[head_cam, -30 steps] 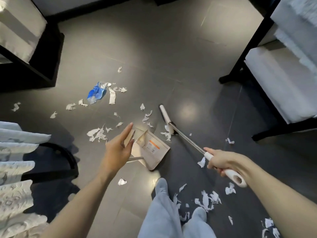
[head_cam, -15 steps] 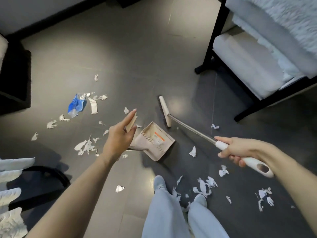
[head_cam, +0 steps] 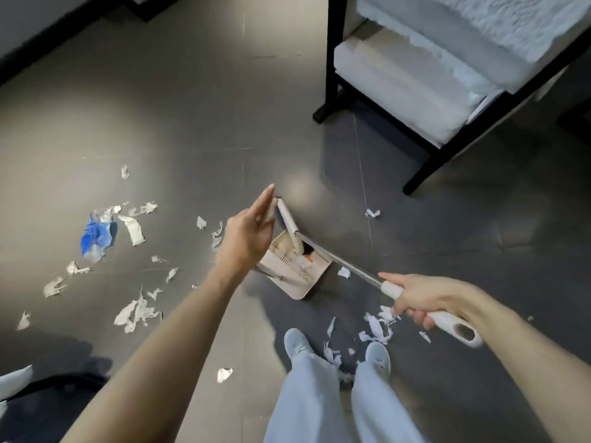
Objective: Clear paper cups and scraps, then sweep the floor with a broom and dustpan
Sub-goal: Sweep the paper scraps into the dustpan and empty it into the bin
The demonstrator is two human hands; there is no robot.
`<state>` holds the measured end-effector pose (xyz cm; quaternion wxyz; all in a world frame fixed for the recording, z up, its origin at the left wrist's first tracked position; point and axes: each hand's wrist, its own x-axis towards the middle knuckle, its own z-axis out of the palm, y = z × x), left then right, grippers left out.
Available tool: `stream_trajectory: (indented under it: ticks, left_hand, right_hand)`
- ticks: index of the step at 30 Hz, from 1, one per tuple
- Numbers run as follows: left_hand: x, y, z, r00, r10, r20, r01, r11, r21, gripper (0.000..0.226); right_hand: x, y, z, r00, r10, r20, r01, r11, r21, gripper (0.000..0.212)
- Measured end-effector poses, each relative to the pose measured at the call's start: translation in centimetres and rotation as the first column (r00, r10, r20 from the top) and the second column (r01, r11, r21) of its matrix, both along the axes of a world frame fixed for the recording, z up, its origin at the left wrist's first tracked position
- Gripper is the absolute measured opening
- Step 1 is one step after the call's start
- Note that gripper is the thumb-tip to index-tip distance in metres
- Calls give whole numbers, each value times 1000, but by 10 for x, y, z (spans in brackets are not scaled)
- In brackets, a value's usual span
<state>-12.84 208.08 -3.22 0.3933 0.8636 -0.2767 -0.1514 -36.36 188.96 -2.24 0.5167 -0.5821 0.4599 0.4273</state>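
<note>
A beige dustpan rests on the dark tiled floor just ahead of my feet. My left hand hovers above it, pinching the beige top of its long handle with the fingers stretched out. My right hand grips the white end of the broom handle. The white broom head lies across the pan's far edge, its lower end inside the pan. Torn white paper scraps litter the floor on the left, and more scraps lie by my feet. A crumpled blue wrapper lies far left.
A black-framed chair with a white cushion stands at the upper right, its legs close to the broom. My shoes stand right behind the dustpan. A dark baseboard runs along the upper left. White fabric shows at the lower left edge.
The broom head has been drawn back from the floor beyond the dustpan onto the pan's edge. My left hand has risen over the pan. The view has swung to the right.
</note>
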Motion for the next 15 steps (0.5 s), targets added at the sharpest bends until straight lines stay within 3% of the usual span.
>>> stream_trajectory:
  ticks: [7,12,15]
  left_hand:
    - [-10,5,0,991,-114,-69,117,992,41,58]
    - [-36,3,4,957,-278,84,268,956,117,55]
    - [-53,6,7,958,-282,58,275,956,105,59]
  right_hand:
    - [-49,-24,35,993,-110,41,113,991,-70,82]
    - [-82,-51,43,972,-214,96,228,957,-177,81]
    - [-99,-81,33,954,-280,110,298,928,-222,82]
